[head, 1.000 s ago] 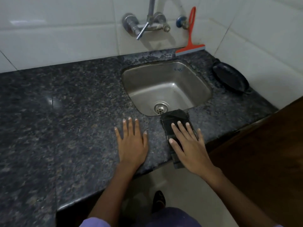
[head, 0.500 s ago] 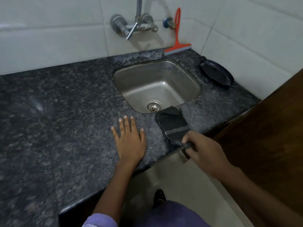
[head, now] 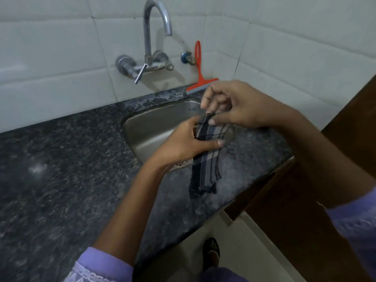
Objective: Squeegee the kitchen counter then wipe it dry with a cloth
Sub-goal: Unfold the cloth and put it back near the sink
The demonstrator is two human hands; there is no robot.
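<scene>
A dark cloth [head: 205,169] with pale stripes hangs in the air above the front edge of the sink, its lower end over the speckled granite counter [head: 71,169]. My left hand [head: 183,141] grips its upper part, thumb across the front. My right hand [head: 236,104] pinches the cloth's top edge between thumb and fingers. An orange squeegee [head: 200,78] leans against the tiled wall behind the sink, blade on the counter, partly hidden by my right hand.
A steel sink [head: 154,127] is set in the counter, with a wall tap [head: 152,47] above it. A brown wooden door or panel [head: 345,129] stands at the right. The counter's front edge runs diagonally; a foot [head: 211,253] shows on the floor below.
The cloth lay on the counter under my right hand, which then gripped its near end. Now both hands hold it lifted over the sink; my left hand has left the counter.
</scene>
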